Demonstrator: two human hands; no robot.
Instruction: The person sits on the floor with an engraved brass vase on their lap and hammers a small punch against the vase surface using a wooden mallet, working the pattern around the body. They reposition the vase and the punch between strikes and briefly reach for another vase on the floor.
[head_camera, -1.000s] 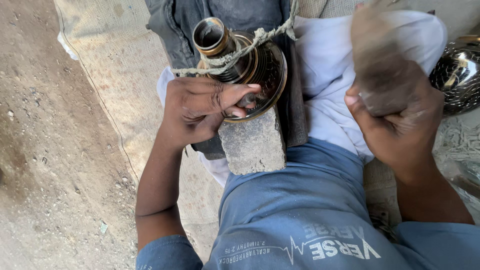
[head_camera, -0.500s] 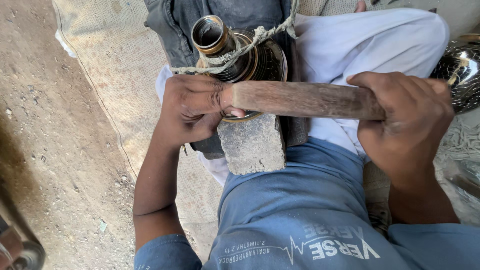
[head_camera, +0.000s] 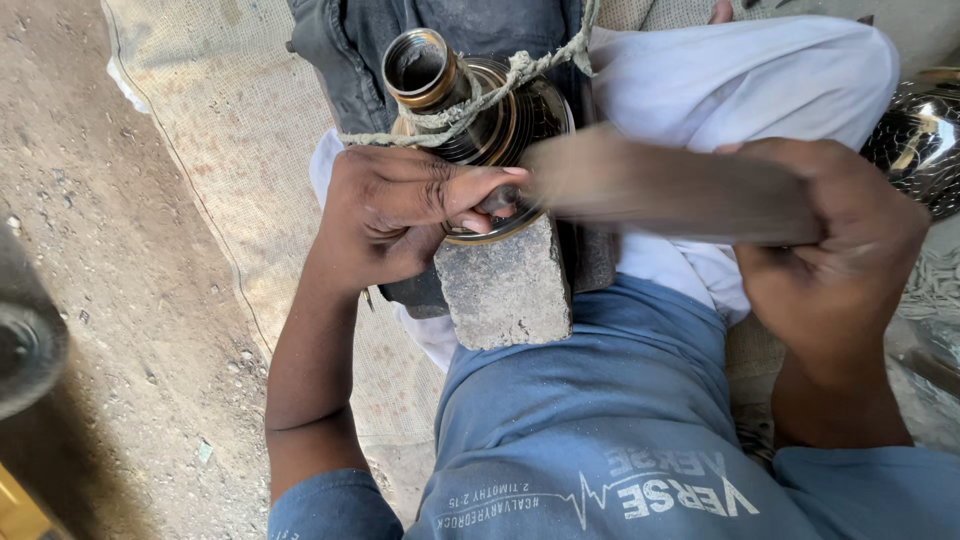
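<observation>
My left hand (head_camera: 400, 215) is closed around a small dark metal tool (head_camera: 497, 202) and presses its tip against the rim of a round brass vessel (head_camera: 470, 110). A frayed rope (head_camera: 500, 85) is tied around the vessel's neck. The vessel rests on a grey stone block (head_camera: 505, 285) that lies on my lap. My right hand (head_camera: 830, 240) grips a thick wooden stick (head_camera: 650, 185). The stick lies level and motion-blurred, with its far end at the tool and my left fingers.
A woven mat (head_camera: 230, 130) covers the dirt ground (head_camera: 100, 300) to the left. A shiny metal vessel (head_camera: 920, 140) sits at the right edge. A dark blurred object (head_camera: 25, 340) fills the lower left corner. White cloth (head_camera: 740, 70) and dark fabric (head_camera: 360, 50) lie behind the brass vessel.
My right hand swung the stick down from a raised position onto the tool at the vessel. My left hand has stayed in place. The dark object has appeared at the lower left.
</observation>
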